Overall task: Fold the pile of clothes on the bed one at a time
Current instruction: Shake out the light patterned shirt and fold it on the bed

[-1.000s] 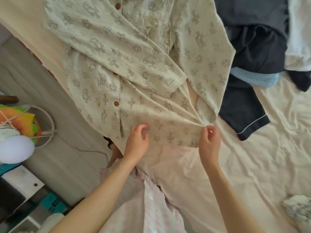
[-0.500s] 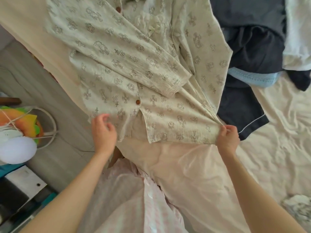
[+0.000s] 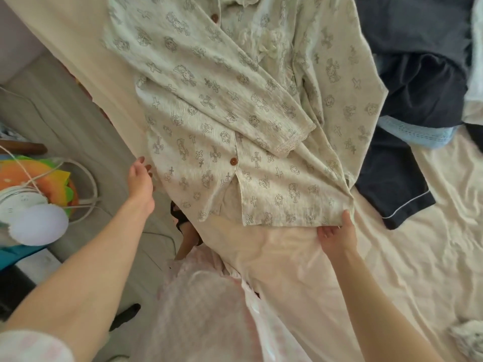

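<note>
Since half a second ago, left hand [image 3: 140, 182] has slid outward to the printed shirt [image 3: 235, 113]'s left edge, fingers relaxed, holding nothing. Right hand [image 3: 337, 234] pinches the hem's right corner; from that grip the shirt spreads away across the bed [image 3: 392, 257].

Pale pink checked garment [image 3: 209, 317], short sleeve [image 3: 31, 346]; forearms bare; dark-painted nails [image 3: 142, 159].

We lose the shirt's [image 3: 235, 113] collar past the top edge. The left hand's [image 3: 141, 184] fingertips tuck behind its hem. The dark clothes [image 3: 418, 82] run off the upper right corner.
</note>
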`<action>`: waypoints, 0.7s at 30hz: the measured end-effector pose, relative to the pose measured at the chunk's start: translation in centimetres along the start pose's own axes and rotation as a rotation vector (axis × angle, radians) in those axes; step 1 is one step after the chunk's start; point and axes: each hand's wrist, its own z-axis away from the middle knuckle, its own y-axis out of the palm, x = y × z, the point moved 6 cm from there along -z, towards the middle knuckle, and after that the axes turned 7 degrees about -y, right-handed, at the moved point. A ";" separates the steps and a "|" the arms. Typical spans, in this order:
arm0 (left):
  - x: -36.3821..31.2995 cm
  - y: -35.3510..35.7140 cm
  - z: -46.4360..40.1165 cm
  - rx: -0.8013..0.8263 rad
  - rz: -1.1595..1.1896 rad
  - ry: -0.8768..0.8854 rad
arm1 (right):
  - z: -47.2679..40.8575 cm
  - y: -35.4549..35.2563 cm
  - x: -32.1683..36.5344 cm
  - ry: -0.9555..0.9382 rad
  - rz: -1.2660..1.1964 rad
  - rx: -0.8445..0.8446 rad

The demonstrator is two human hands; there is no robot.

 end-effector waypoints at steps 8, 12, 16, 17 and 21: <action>-0.7 1.0 -2.4 0.245 -0.261 0.004 | -0.4 -0.1 0.0 0.028 -0.020 -0.044; -1.2 0.8 -1.6 0.230 -0.172 0.066 | 0.0 0.4 -0.1 0.081 -0.058 0.004; -0.6 -2.1 -0.1 0.121 -0.019 0.107 | 0.7 0.6 0.0 0.066 -0.105 -0.027; -0.1 -3.1 0.4 0.070 -0.076 0.132 | 0.8 0.6 0.0 0.063 -0.118 -0.034; 1.9 -6.7 3.6 -0.122 -0.220 0.216 | 1.6 0.4 0.1 0.049 -0.100 -0.051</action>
